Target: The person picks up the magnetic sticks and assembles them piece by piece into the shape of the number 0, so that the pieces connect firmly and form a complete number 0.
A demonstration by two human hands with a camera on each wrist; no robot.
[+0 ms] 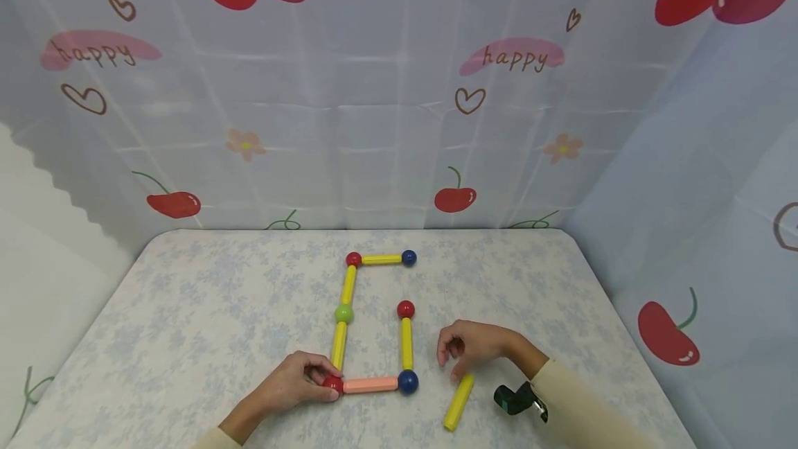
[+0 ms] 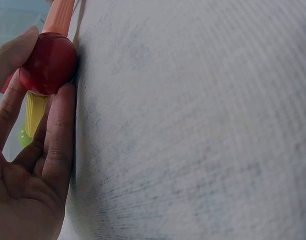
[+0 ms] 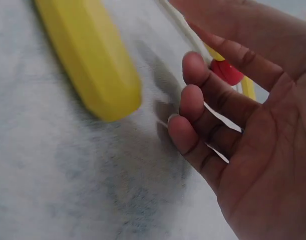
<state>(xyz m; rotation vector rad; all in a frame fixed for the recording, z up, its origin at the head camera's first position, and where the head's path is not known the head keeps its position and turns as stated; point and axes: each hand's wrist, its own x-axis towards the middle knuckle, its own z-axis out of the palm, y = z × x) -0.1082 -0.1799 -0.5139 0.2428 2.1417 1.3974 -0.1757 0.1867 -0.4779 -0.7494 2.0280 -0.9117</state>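
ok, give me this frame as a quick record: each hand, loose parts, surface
left hand: pinches red ball at the near left corner of the stick figure
right hand: holds nothing, fingers loosely curled above loose yellow stick
figure: yellow sticks, one pink stick, red, blue and green balls
surface: table with pale flowered cloth

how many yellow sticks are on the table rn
5. One along the top, two down the left side, upper and lower, one on the right side, and a loose one lying by the right hand. None seem hidden.
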